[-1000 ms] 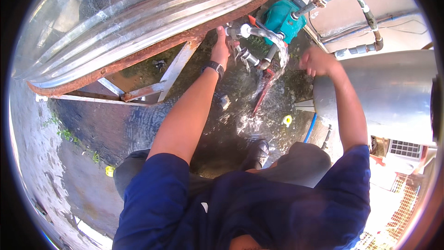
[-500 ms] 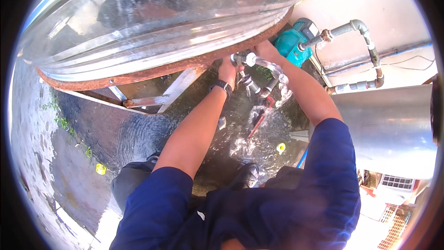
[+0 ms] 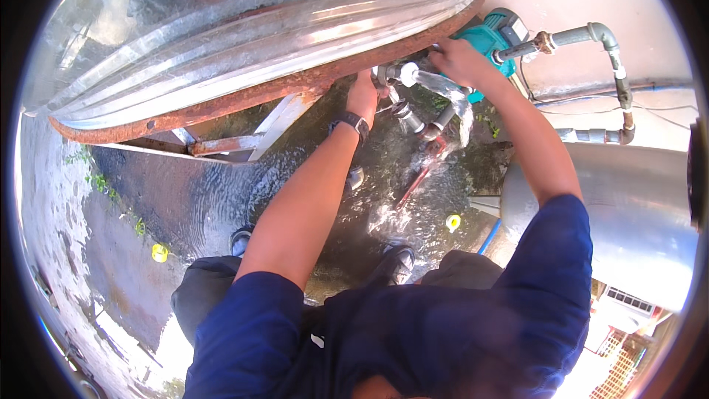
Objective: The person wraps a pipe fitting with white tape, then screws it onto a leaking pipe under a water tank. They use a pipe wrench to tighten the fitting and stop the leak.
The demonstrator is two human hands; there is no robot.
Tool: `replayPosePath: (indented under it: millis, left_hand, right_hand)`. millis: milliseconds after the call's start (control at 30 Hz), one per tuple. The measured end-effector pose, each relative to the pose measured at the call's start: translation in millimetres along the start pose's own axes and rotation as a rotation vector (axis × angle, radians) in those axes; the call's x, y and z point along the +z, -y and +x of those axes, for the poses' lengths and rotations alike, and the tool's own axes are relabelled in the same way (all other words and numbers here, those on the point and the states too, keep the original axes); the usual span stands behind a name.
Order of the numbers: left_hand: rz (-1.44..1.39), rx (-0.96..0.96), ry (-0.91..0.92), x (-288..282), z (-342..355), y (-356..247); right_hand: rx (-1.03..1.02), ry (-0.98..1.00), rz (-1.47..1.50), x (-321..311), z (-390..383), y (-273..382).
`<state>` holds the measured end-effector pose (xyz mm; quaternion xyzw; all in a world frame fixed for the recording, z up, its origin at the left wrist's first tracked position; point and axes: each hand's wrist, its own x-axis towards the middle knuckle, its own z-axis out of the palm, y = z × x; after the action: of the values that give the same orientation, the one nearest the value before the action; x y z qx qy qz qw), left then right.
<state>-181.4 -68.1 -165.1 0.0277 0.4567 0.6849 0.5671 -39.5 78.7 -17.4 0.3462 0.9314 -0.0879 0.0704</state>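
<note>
My left hand point(image 3: 362, 91) is wrapped round the grey pipe fitting point(image 3: 384, 76) with a white end, under the steel tank's rusty rim point(image 3: 332, 66); water point(image 3: 450, 96) gushes from the fitting. My right hand point(image 3: 458, 61) is curled beside the teal pump point(image 3: 486, 43), above that outlet; what its fingertips hold, if anything, is hidden. Lower down, a jointed grey pipe point(image 3: 432, 130) stands in the spray, and a red pipe wrench point(image 3: 417, 177) lies on the wet ground.
The large corrugated steel tank point(image 3: 221, 22) overhangs on its frame point(image 3: 277, 122). At right are wall piping point(image 3: 605, 41), a steel cylinder point(image 3: 591, 177) and a blue hose point(image 3: 489, 236). Small yellow pieces point(image 3: 453, 222) lie on the ground, with my shoes point(image 3: 399, 262) below.
My right hand swung from the right in to the fittings under the rim, then shifted slightly up and right toward the pump. My left hand stays at the fitting as water runs.
</note>
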Motion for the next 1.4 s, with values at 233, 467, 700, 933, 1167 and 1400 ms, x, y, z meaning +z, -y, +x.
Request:
replayPosePath:
  millis: [233, 467, 700, 933, 1167, 1400]
  left_hand:
    - [0.235, -0.137, 0.187, -28, -14, 8]
    - [0.630, -0.314, 0.062, -40, -27, 24]
    - [1.025, -0.362, 0.120, -86, -11, 58]
    - [0.961, -0.502, 0.160, -151, -7, 73]
    - [0.789, -0.603, -0.073, -214, -67, 19]
    - [1.949, -0.387, 0.634, -192, -153, -38]
  right_hand:
    - [0.364, -0.279, 0.159, -32, -139, -9]
    - [0.626, 0.081, 0.420, -50, -233, 70]
    - [0.399, 0.476, 0.906, 17, -189, 152]
    - [0.802, 0.076, 2.073, 98, -100, 192]
    - [0.667, -0.507, 2.703, 120, -15, 246]
    - [0.609, -0.652, 2.813, 131, -4, 236]
